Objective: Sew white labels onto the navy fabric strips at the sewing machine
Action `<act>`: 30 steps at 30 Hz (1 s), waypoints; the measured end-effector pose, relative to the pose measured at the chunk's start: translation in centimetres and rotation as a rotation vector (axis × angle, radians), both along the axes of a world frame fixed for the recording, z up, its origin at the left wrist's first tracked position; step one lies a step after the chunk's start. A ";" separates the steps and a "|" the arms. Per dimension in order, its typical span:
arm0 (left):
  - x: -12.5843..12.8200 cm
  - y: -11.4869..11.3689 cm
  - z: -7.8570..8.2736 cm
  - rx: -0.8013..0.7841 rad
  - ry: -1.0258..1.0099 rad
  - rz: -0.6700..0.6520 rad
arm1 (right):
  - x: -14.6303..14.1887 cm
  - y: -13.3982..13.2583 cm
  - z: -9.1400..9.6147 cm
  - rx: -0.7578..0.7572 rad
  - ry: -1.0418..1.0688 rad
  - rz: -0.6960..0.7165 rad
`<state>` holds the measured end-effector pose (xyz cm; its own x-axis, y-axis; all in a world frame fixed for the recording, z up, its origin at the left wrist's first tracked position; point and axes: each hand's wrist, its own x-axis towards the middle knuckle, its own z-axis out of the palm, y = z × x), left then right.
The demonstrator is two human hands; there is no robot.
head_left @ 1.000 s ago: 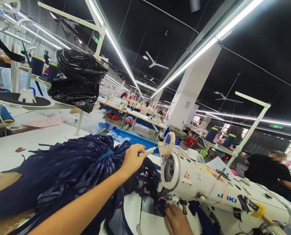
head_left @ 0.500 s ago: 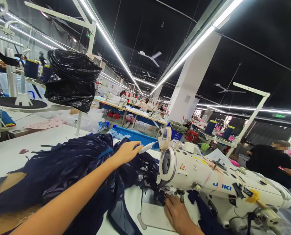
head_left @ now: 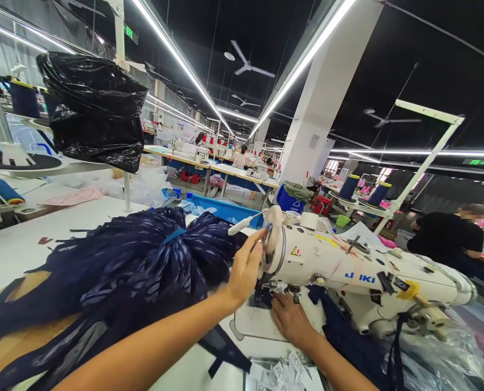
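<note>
My left hand [head_left: 245, 269] is raised to the near end of the white sewing machine [head_left: 343, 260], its fingers closed at the edge of a round white cover [head_left: 275, 247]. Low on the machine bed [head_left: 252, 323], my right hand [head_left: 288, 317] has its fingers together on dark navy fabric [head_left: 265, 297] beside the presser foot; the fingertips are partly hidden under the machine head. To the left lies a large bundle of navy fabric strips [head_left: 131, 260], gathered by a blue tie [head_left: 173, 237]. More navy fabric [head_left: 350, 342] hangs right of the right hand.
Printed white labels [head_left: 284, 377] lie in front of the bed. A white-handled tool [head_left: 242, 224] juts out beside the machine head. A black plastic bag [head_left: 97, 117] covers something on a stand. A blue bin [head_left: 221, 209] stands behind; at right is a person in black [head_left: 445, 239].
My left hand has moved right and down from above the bundle to the machine's end. The round cover has swung down against the head. My right hand stays by the presser foot; the view has shifted.
</note>
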<state>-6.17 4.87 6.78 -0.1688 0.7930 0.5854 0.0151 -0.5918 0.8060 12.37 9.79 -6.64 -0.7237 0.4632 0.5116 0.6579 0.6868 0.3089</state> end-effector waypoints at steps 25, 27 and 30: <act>-2.0 9.3 5.6 -0.189 0.347 0.100 | -0.5 1.2 -1.2 0.088 0.017 0.058; -2.2 9.8 2.4 -0.228 0.378 0.092 | -0.4 1.9 -1.9 0.119 0.011 0.063; -1.8 8.3 -2.1 -0.264 0.412 0.092 | -0.4 2.4 -2.3 0.144 -0.024 0.060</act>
<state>-7.92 13.20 4.69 -0.0416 0.9159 0.3994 0.4062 -0.3497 0.8442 11.98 12.21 -8.99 -0.7608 0.3419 0.5516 0.6081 0.6725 0.4220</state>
